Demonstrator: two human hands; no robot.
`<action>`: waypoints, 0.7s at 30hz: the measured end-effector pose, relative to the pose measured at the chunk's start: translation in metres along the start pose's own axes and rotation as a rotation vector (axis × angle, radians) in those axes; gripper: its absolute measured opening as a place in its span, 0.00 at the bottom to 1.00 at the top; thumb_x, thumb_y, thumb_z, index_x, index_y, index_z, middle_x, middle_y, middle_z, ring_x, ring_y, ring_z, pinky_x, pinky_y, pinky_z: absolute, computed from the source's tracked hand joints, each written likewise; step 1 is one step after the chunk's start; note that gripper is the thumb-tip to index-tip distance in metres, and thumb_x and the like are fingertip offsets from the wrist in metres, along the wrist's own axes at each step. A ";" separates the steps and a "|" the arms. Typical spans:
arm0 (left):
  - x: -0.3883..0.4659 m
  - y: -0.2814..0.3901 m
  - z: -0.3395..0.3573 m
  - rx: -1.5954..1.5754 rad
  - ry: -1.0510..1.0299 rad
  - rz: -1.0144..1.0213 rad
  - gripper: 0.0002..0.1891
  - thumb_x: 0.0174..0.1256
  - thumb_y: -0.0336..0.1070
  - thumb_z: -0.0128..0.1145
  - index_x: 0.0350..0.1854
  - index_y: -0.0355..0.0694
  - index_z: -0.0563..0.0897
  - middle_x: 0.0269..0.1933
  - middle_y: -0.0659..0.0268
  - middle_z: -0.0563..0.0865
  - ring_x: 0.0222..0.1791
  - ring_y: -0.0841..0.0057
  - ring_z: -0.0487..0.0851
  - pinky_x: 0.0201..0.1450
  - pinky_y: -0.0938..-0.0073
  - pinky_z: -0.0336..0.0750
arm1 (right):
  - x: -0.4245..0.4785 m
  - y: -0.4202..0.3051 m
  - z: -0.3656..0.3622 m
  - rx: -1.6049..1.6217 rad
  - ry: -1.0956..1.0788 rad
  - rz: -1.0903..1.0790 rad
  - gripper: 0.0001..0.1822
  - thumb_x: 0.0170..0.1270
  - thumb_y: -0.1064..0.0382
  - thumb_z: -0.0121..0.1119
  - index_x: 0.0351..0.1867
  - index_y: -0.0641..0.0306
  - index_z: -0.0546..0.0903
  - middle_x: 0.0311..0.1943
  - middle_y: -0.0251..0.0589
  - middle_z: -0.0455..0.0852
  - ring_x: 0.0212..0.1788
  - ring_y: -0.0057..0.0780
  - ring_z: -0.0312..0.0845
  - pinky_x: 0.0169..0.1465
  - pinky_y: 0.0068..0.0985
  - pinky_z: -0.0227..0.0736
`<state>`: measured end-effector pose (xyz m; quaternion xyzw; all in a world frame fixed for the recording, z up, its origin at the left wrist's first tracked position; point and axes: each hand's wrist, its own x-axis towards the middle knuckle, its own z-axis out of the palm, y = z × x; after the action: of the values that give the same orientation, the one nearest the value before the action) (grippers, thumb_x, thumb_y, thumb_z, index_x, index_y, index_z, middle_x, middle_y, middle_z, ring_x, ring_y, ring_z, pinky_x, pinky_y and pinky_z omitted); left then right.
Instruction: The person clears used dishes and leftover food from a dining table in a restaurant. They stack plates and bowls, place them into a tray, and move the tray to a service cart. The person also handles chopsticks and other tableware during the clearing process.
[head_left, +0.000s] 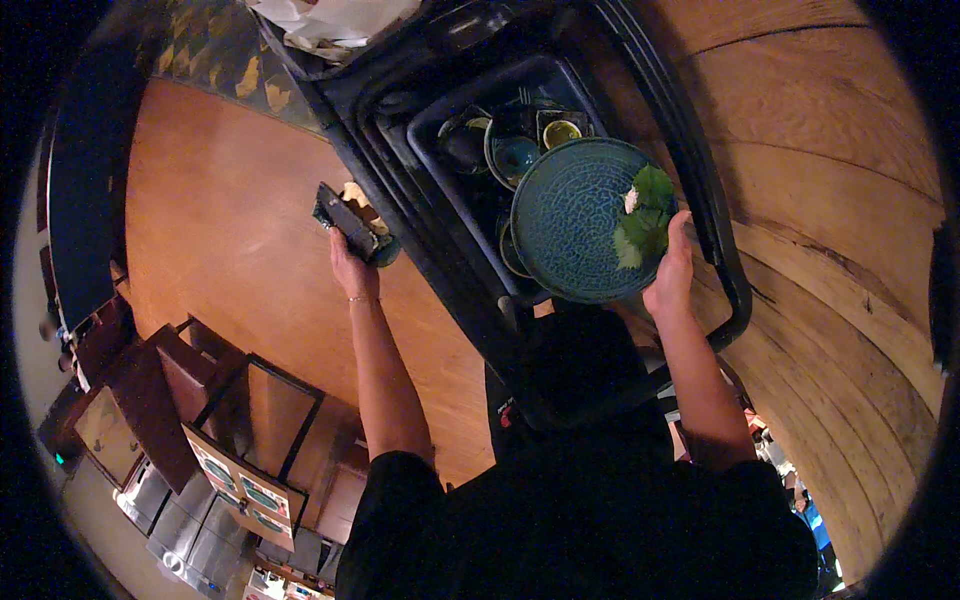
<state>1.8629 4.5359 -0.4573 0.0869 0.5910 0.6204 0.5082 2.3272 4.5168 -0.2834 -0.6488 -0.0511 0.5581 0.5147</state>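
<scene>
My right hand (673, 271) grips the rim of a round blue-green textured plate (577, 221), which bears green leaves (646, 225) and a small whitish scrap near its right edge. The plate is over a dark tub (480, 247) on a black utility cart. Farther up in the tub are a blue-green bowl (516, 154), a small cup with yellowish contents (561, 135), a fork and other dark dishes. My left hand (352, 264) is out over the floor left of the cart, holding a small dark dish (351, 221) with pale crumpled material beside it.
The black cart (442, 281) has raised edges and a handle. White crumpled cloth or paper (337, 22) lies at its far left corner. A wooden surface (817, 165) runs along the right. Chairs and a table stand at lower left, near a menu board with pictures (244, 491).
</scene>
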 end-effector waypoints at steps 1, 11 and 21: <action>-0.003 -0.006 0.018 0.008 0.007 -0.017 0.25 0.85 0.49 0.49 0.70 0.32 0.76 0.65 0.62 0.83 0.61 0.67 0.83 0.68 0.63 0.76 | -0.002 -0.002 0.003 0.004 0.004 0.012 0.37 0.79 0.33 0.49 0.72 0.64 0.73 0.66 0.39 0.80 0.65 0.34 0.79 0.68 0.39 0.75; 0.048 -0.112 0.022 -0.255 -0.378 -0.044 0.19 0.84 0.41 0.50 0.64 0.32 0.79 0.57 0.55 0.88 0.59 0.65 0.86 0.63 0.64 0.81 | 0.031 0.007 0.029 -0.097 0.061 -0.059 0.33 0.79 0.37 0.54 0.65 0.67 0.80 0.61 0.38 0.85 0.57 0.30 0.82 0.65 0.30 0.73; 0.023 -0.121 0.058 0.209 -0.197 0.156 0.20 0.85 0.41 0.48 0.65 0.30 0.78 0.57 0.51 0.87 0.59 0.58 0.84 0.63 0.62 0.79 | 0.105 0.026 0.114 -0.567 -0.087 -0.361 0.32 0.82 0.41 0.53 0.64 0.74 0.81 0.58 0.41 0.87 0.60 0.28 0.79 0.68 0.25 0.68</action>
<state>1.9571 4.5642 -0.5515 0.2456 0.5911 0.5816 0.5020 2.2644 4.6417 -0.3552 -0.7222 -0.3403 0.4488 0.4014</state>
